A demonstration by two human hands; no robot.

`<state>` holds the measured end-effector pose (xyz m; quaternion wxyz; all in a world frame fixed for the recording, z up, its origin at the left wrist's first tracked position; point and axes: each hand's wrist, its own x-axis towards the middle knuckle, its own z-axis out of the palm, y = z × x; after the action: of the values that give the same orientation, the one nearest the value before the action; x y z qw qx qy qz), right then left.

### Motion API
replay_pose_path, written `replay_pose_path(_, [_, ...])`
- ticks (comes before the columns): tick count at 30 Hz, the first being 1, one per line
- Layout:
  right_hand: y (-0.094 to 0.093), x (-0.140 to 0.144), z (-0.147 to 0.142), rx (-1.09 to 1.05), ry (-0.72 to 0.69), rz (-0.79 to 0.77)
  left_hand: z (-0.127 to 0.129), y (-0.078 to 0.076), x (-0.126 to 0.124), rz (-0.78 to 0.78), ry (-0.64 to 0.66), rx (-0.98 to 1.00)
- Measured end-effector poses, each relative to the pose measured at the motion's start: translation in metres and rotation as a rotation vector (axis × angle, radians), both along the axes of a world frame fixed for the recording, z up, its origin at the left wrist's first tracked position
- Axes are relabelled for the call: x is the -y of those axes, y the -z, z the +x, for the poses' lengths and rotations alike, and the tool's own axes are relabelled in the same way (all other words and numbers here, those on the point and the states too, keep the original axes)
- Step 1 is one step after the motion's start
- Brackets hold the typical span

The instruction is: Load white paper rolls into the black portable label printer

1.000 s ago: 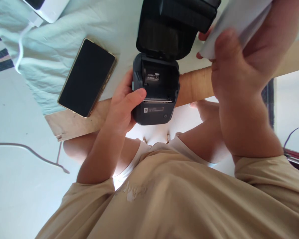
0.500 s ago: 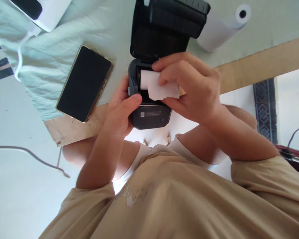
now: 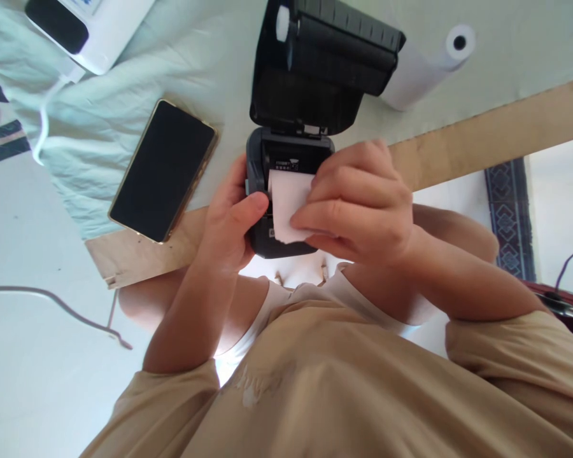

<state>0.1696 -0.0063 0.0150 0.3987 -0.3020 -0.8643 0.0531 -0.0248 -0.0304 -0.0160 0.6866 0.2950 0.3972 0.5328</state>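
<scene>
Printer, lid raised, sits mid-view at the near edge of the surface. At far left I have a white device, then a phone. My left hand grips the printer's left side. White paper drapes over its front, pinched by my right hand's fingers. Farther right lies a white roll.

Nothing readable here! There's tiny print with a square mark inside the black printer, a partly covered label on its near panel, blurred lettering on the tan shirt.
</scene>
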Motion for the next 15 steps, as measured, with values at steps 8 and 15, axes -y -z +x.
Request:
replay_pose_path(8, [0.007,-0.005,0.011,-0.035,-0.138,0.035,-0.008,0.004,0.000,0.131,0.055,-0.099])
replay_pose_path(15, [0.010,-0.003,0.014,0.034,0.054,-0.072,-0.011,0.008,0.000,0.278,0.087,-0.113])
